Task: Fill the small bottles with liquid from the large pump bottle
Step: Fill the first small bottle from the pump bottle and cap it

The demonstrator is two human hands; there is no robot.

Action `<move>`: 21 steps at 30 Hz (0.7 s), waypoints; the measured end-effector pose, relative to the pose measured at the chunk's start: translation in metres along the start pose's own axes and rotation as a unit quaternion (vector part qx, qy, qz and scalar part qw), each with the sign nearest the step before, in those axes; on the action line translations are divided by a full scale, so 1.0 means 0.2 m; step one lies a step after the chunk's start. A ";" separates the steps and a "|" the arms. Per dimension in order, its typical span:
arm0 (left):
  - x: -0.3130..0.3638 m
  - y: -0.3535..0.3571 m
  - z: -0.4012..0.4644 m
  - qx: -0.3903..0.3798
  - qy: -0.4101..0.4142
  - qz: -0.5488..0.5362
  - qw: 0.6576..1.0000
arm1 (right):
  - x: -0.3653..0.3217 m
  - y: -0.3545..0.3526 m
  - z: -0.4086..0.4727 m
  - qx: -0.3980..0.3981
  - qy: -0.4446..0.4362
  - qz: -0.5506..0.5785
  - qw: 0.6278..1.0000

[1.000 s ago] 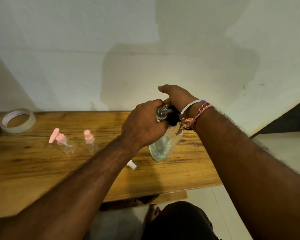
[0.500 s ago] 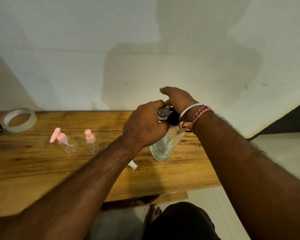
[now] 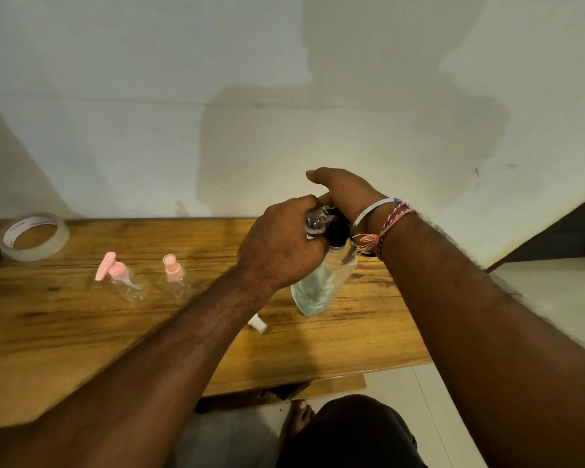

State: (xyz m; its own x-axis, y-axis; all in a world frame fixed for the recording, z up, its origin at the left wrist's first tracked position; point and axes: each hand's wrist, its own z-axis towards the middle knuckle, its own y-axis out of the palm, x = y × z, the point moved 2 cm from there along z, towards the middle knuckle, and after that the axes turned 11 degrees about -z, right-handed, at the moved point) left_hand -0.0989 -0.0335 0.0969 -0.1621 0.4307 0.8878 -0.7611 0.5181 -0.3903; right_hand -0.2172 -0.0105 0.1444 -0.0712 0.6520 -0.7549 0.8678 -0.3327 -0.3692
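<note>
At frame centre, the large pump bottle (image 3: 313,292) stands on the wooden bench (image 3: 352,339), partly filled with clear liquid. The left hand (image 3: 281,244) grips a small clear bottle (image 3: 316,221) at the black pump head (image 3: 337,231); the right hand (image 3: 343,190) presses on top, fingers curled. Left of centre, two pink-capped small bottles (image 3: 122,278) (image 3: 176,276) look empty.

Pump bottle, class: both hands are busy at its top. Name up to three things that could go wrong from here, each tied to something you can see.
1. The left hand holds a small clear bottle at the black pump; if its mouth is off the spout, liquid may spill on the table.
2. The right hand presses from above; the pump bottle looks tilted and could slip.
3. A white cap lies beside the left forearm and might get knocked off.
</note>
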 end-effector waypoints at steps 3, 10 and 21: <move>-0.01 0.00 0.00 -0.001 0.000 0.007 1.000 | 0.01 0.00 0.01 0.024 -0.020 -0.021 0.999; -0.02 0.00 -0.01 -0.005 0.005 0.007 1.000 | 0.00 0.00 -0.01 0.059 -0.064 -0.091 0.992; -0.01 0.00 0.01 -0.005 0.004 -0.025 1.000 | -0.05 -0.03 -0.05 -0.022 0.030 -0.015 0.999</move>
State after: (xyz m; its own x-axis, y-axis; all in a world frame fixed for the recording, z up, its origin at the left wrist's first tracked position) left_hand -0.1004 -0.0357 0.0960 -0.1191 0.4098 0.9044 -0.7623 0.5459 -0.3477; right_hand -0.2169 -0.0080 0.1589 -0.0691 0.7021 -0.7087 0.8864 -0.2827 -0.3665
